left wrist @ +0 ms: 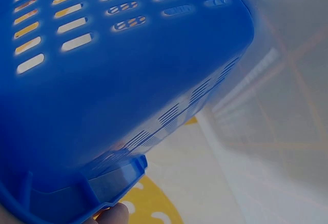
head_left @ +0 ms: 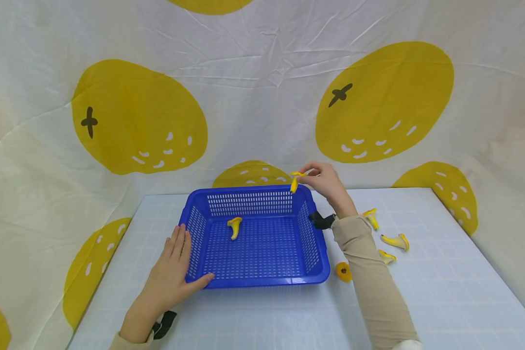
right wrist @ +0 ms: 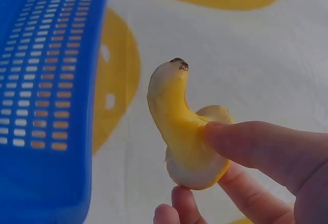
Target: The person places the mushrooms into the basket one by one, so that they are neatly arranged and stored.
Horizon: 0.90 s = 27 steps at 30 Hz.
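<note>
Left hand [head_left: 168, 274]: fingers straight, resting on the left rim of the blue basket [head_left: 262, 282]; thumb at the near rim. One loose mushroom [head_left: 234, 226] lies on the basket floor. Right hand [head_left: 325, 183]: thumb and fingers pinch the yellow mushroom [right wrist: 177, 116] near its cap, in the air by the basket's far right corner. Handling: probably light, smooth, slightly soft; the thin cap edge may tear. Grasp the thicker stem just below the cap; apply minimal pressure.
</note>
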### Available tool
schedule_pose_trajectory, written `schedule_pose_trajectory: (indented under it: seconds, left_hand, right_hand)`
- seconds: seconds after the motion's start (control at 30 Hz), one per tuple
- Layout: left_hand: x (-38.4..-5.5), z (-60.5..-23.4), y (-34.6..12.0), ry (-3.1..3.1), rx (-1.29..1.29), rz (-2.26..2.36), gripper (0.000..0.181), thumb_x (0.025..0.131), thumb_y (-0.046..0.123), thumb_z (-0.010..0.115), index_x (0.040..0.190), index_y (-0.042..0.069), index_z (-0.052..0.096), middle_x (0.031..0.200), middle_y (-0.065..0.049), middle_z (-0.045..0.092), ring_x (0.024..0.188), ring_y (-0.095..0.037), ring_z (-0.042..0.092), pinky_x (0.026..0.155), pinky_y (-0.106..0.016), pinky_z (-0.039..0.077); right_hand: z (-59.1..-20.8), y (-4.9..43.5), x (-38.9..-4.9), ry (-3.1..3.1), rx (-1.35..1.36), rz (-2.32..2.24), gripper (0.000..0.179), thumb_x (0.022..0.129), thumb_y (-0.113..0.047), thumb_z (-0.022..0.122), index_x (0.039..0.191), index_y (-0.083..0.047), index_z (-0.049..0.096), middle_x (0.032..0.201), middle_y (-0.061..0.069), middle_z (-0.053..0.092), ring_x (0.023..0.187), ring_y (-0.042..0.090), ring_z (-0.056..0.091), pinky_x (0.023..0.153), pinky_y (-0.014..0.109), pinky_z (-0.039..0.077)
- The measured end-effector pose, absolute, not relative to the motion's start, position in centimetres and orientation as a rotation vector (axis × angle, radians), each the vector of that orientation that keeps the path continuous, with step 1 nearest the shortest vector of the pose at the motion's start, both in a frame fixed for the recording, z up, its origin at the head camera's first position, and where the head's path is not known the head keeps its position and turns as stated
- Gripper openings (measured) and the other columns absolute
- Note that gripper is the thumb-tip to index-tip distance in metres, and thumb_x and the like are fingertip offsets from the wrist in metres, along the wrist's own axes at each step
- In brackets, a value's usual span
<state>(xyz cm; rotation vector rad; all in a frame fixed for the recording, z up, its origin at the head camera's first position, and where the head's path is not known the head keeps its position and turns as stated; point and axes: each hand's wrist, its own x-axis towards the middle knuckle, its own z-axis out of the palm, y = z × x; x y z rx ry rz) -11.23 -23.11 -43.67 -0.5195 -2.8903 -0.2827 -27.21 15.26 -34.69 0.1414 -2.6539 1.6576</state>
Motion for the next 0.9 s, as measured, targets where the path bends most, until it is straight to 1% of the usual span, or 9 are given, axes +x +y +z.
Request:
schedule_pose_trajectory:
  seconds: [0.1,0.2,0.37,0.57,0.67,0.73,0.8,0.87,0.9]
  left_hand:
    - [-11.2,-43.7,-23.1,-2.891,-0.519,-0.286,0.115,0.084,0.068,0.061,0.152,-0.013,0.017,0.162,-0.029,0.005,0.151,-0.039,0.001,0.122,-0.042,0.000]
    - [-11.2,-43.7,-23.1,-2.896,-0.518,-0.286,0.115,0.084,0.069,0.061,0.152,-0.013,0.017,0.162,-0.029,0.005,0.150,-0.039,0.001,0.121,-0.039,-0.003]
    - [-11.2,-43.7,-23.1,-2.900,-0.514,-0.282,0.115,0.084,0.069,0.061,0.152,-0.013,0.017,0.162,-0.029,0.005,0.150,-0.041,0.002,0.121,-0.039,-0.003]
    - [-11.2,-43.7,-23.1,-2.900,-0.513,-0.286,0.115,0.084,0.069,0.061,0.152,-0.013,0.017,0.162,-0.029,0.005,0.150,-0.040,0.002,0.121,-0.039,-0.003]
    - [-11.2,-43.7,-23.2,-2.902,-0.510,-0.284,0.116,0.084,0.069,0.060,0.152,-0.013,0.016,0.162,-0.028,0.005,0.150,-0.040,0.002,0.121,-0.039,-0.003]
    - [-11.2,-43.8,-23.2,-2.902,-0.509,-0.281,0.116,0.084,0.070,0.060,0.152,-0.012,0.016,0.162,-0.028,0.005,0.150,-0.040,0.002,0.121,-0.040,-0.002]
    - [-11.3,-43.7,-23.2,-2.900,-0.512,-0.283,0.116,0.084,0.069,0.060,0.152,-0.013,0.016,0.162,-0.028,0.005,0.150,-0.041,0.003,0.121,-0.041,-0.001]
    - [-11.3,-43.7,-23.2,-2.901,-0.513,-0.283,0.115,0.084,0.069,0.060,0.152,-0.013,0.017,0.162,-0.028,0.005,0.150,-0.041,0.003,0.122,-0.042,0.000]
    - [-11.3,-43.7,-23.2,-2.901,-0.512,-0.283,0.115,0.084,0.069,0.061,0.152,-0.013,0.017,0.162,-0.028,0.005,0.150,-0.041,0.004,0.122,-0.042,0.000]
  right_hand:
    - [-34.7,14.0,-27.3,-2.666,0.172,1.678,0.025,0.090,-0.017,0.071,0.110,-0.003,0.066,0.105,0.021,0.060,0.098,0.039,0.055,0.085,0.048,0.048]
    - [-34.9,12.8,-27.4,-2.690,0.200,1.669,0.024,0.089,-0.017,0.072,0.109,-0.004,0.067,0.102,0.019,0.061,0.092,0.037,0.056,0.084,0.050,0.049]
    - [-35.2,10.9,-27.6,-2.738,0.236,1.621,0.020,0.087,-0.017,0.073,0.104,-0.009,0.068,0.095,0.015,0.067,0.084,0.031,0.059,0.076,0.044,0.049]
    - [-35.6,8.9,-27.6,-2.752,0.306,1.615,0.018,0.085,-0.015,0.074,0.101,-0.008,0.069,0.096,0.014,0.070,0.088,0.032,0.061,0.073,0.037,0.048]
    - [-36.0,8.1,-27.5,-2.775,0.337,1.570,0.017,0.085,-0.016,0.074,0.100,-0.009,0.070,0.094,0.012,0.069,0.084,0.030,0.060,0.077,0.041,0.046]
    - [-36.3,7.6,-27.5,-2.797,0.341,1.517,0.016,0.085,-0.017,0.075,0.098,-0.011,0.070,0.090,0.010,0.068,0.081,0.027,0.057,0.089,0.050,0.041]
    - [-36.6,7.2,-27.4,-2.827,0.329,1.460,0.014,0.084,-0.019,0.075,0.096,-0.013,0.070,0.087,0.007,0.067,0.080,0.025,0.055,0.099,0.059,0.032]
    - [-36.9,6.9,-27.3,-2.847,0.323,1.458,0.013,0.085,-0.020,0.075,0.095,-0.013,0.070,0.086,0.007,0.066,0.080,0.025,0.055,0.098,0.059,0.033]
    - [-37.0,6.7,-27.3,-2.855,0.324,1.465,0.013,0.085,-0.020,0.075,0.094,-0.013,0.070,0.087,0.006,0.065,0.080,0.025,0.055,0.096,0.056,0.037]
